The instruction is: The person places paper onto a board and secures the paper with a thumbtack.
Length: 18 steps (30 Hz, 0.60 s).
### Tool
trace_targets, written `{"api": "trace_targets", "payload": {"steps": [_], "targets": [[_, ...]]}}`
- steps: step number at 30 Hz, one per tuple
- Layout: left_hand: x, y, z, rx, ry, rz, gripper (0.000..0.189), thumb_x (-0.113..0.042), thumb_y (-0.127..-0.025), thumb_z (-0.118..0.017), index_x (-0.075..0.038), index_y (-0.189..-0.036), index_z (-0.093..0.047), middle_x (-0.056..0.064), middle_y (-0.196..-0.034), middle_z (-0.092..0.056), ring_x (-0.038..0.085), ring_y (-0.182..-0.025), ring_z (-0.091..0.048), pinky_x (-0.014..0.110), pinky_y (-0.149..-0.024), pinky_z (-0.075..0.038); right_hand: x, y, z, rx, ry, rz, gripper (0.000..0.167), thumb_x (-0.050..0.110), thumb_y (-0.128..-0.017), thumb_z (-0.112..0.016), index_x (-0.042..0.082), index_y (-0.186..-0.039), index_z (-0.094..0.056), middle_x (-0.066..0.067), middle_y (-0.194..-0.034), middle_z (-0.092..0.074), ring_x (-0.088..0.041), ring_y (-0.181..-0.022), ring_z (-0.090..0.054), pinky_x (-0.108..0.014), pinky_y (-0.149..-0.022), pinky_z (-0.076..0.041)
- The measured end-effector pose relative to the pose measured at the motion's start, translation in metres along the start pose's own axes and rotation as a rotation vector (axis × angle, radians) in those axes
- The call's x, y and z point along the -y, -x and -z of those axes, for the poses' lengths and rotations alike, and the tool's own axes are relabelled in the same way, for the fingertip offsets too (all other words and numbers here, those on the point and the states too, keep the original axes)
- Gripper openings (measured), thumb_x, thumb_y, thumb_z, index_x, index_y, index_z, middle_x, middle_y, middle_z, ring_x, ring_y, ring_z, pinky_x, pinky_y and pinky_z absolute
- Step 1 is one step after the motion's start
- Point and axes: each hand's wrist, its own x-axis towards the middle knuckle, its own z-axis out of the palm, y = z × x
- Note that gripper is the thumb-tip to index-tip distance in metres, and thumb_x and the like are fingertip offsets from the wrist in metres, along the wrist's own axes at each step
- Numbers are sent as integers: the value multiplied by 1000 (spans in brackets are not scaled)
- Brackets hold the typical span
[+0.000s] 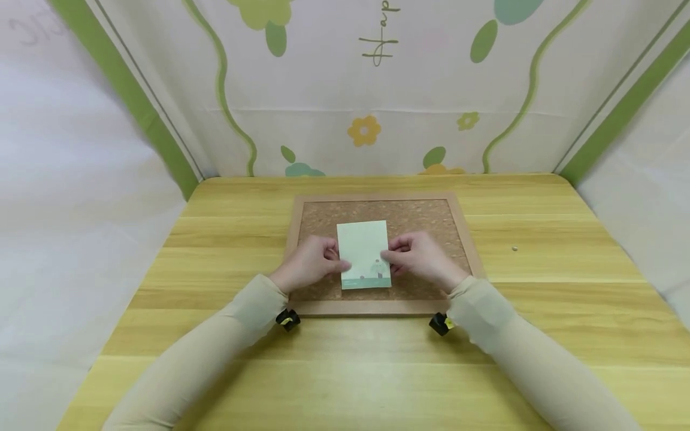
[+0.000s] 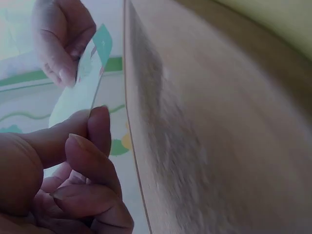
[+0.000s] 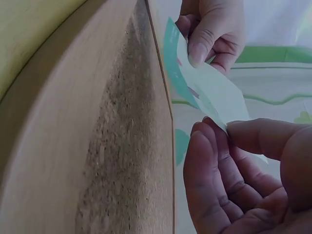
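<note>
A pale green sheet of note paper (image 1: 362, 248) with a darker green strip and a small printed picture along its near edge is held above a cork board (image 1: 431, 221). My left hand (image 1: 312, 263) pinches its left edge between thumb and forefinger. On the opposite edge, my right hand (image 1: 420, 257) pinches it the same way. Both wrist views show the paper (image 2: 80, 90) raised off the board, bowed slightly in the right wrist view (image 3: 209, 90). The other fingers of each hand curl loosely beneath it.
The wood-framed board lies flat on a yellow wood-grain table (image 1: 356, 371). A tiny metallic item (image 1: 514, 248) rests on the table to the right. Behind the far edge hangs a white cloth (image 1: 323, 78) printed with flowers and green vines.
</note>
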Motion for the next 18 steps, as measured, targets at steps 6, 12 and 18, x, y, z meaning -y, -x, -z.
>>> {"api": "trace_targets", "payload": {"steps": [6,12,18], "targets": [[5,-3,4,0,-115,35,22,-15,-86,-79,-6,-79,-60,-4,-68,-63,7,-61,-51,25,-56,-40,2,-8,-9,20,100,-13,15,13,-93,-70,-1,-95,-75,-9,-81,-73,-20,-71,-71,-36,-67,-58],[3,-2,10,-13,-254,98,32,-17,-87,-79,-5,-114,-67,7,-110,-71,18,-93,-67,35,-79,-53,4,-18,-12,23,149,-31,15,11,-93,-68,-2,-92,-75,-9,-78,-72,-20,-68,-71,-33,-63,-57],[-3,3,18,27,-422,105,54,-20,-86,-80,-9,-135,-60,3,-103,-69,17,-84,-63,35,-75,-51,2,-27,-10,48,164,-56,14,6,-93,-66,-6,-94,-73,-10,-77,-71,-19,-66,-69,-32,-62,-57]]}}
